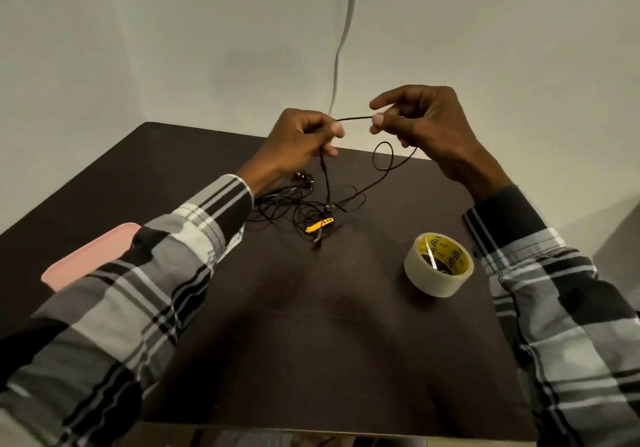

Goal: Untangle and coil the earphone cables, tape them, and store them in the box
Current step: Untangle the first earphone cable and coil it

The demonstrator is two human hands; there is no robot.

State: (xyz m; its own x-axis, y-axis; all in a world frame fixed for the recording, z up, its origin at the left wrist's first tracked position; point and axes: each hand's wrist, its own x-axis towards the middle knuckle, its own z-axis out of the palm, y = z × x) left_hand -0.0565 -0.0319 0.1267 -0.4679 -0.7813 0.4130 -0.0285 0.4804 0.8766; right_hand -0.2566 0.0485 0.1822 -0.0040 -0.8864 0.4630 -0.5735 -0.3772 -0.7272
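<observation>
Still on the untangle step. My left hand (300, 141) and right hand (420, 124) are both raised over the far middle of the worktop (311, 325), each pinching the same black earphone cable (355, 118) between thumb and fingers. A short stretch runs taut between the two pinches. From the right pinch a loop sags and trails down to the pile; from the left a strand drops straight down.

The rest of the cable is a loose snarl (298, 207) lying on the worktop just below and left of my hands, with a yellow inline piece (319, 225) at its near edge and what look like earbuds (303, 178) at the far side, beside my left wrist.

Nothing coiled or taped yet. Tape roll (438, 264) sits untouched, near right, well apart from the snarl.

Next, as I judge it: feed the cable hand over hand and work the hanging loop free without tightening the knot in the pile. Light tension only, since thin wire kinks.

Hard to make out:
- How many earphone sets are in the pile; black on dark worktop, strands merge.
- Pink thing (88, 256) at left is half covered by my left sleeve (145, 290); could be the box or its lid, can't tell.
- Plug end not identifiable.
</observation>
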